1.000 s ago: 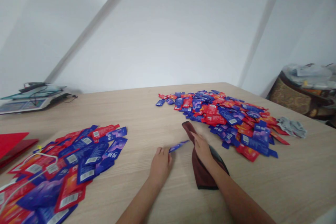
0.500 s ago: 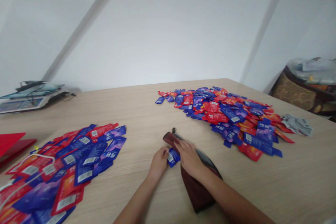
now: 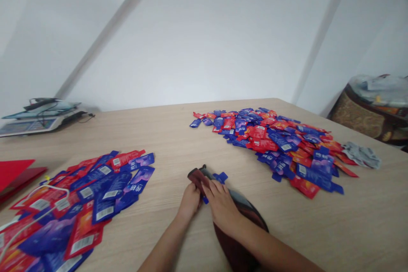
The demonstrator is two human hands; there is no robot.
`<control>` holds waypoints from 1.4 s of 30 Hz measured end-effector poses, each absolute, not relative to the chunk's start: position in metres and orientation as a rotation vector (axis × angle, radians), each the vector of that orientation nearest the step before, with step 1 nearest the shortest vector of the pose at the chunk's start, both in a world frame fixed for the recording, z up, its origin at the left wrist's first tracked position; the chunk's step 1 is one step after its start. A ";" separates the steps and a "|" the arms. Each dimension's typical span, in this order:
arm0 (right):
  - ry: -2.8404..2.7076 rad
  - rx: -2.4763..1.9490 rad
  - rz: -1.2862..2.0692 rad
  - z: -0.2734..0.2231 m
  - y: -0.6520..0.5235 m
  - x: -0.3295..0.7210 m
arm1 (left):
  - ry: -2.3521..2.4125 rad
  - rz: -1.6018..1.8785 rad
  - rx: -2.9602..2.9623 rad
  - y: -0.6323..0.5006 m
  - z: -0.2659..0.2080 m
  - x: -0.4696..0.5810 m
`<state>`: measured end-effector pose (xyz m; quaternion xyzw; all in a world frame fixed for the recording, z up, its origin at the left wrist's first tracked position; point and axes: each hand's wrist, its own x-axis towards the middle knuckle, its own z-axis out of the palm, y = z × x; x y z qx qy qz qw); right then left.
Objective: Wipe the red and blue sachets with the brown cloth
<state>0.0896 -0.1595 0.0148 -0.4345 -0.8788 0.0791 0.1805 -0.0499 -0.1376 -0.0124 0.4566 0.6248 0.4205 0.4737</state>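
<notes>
The wood-grain worktop (image 3: 172,136) carries a heap of red and blue sachets (image 3: 259,131) beyond a maroon fabric item (image 3: 228,248), the flattened right hand (image 3: 223,206) atop it, curled left hand (image 3: 190,202) at its end, grips hidden, and a partly covered blue sachet (image 3: 220,177) beside the right fingers.

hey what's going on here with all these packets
A person's right hand lies over a dark brown, tapered object on a pale wood-grain table. The left hand, fingers curled, is at its narrow end. A flat blue packet shows, partly hidden. A pile of red and blue packets lies to the left, another pile to the right.
</notes>
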 end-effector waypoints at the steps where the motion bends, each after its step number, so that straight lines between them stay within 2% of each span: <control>1: -2.475 -1.301 0.221 0.014 -0.151 0.093 | 1.528 1.046 1.113 -0.137 -0.014 -0.050; 7: -2.300 -1.613 0.184 0.009 -0.091 0.139 | 1.502 1.015 1.179 -0.143 -0.007 -0.056; 12: -2.238 -1.364 0.257 0.014 -0.122 0.129 | 1.487 1.017 1.188 -0.144 -0.004 -0.056; 15: -2.415 -1.100 0.314 0.018 -0.151 0.107 | 1.496 1.000 1.170 -0.142 -0.007 -0.056; 17: -2.506 -1.076 0.321 0.019 -0.155 0.099 | 1.506 0.981 1.162 -0.141 -0.009 -0.056; 22: -2.426 -1.484 0.238 0.017 -0.116 0.118 | 1.469 1.056 1.185 -0.145 -0.007 -0.057; 25: -2.350 -1.565 0.183 0.014 -0.100 0.131 | 1.381 1.137 1.209 -0.149 -0.004 -0.059; 31: -2.296 -1.572 0.150 0.010 -0.105 0.130 | 1.138 1.130 1.694 -0.151 -0.004 -0.060; 38: -2.194 -1.493 0.214 0.007 -0.103 0.135 | 1.260 1.039 2.092 -0.168 0.011 -0.050; 42: -2.092 -1.346 0.275 0.010 -0.106 0.142 | 1.194 0.865 2.284 -0.178 0.023 -0.043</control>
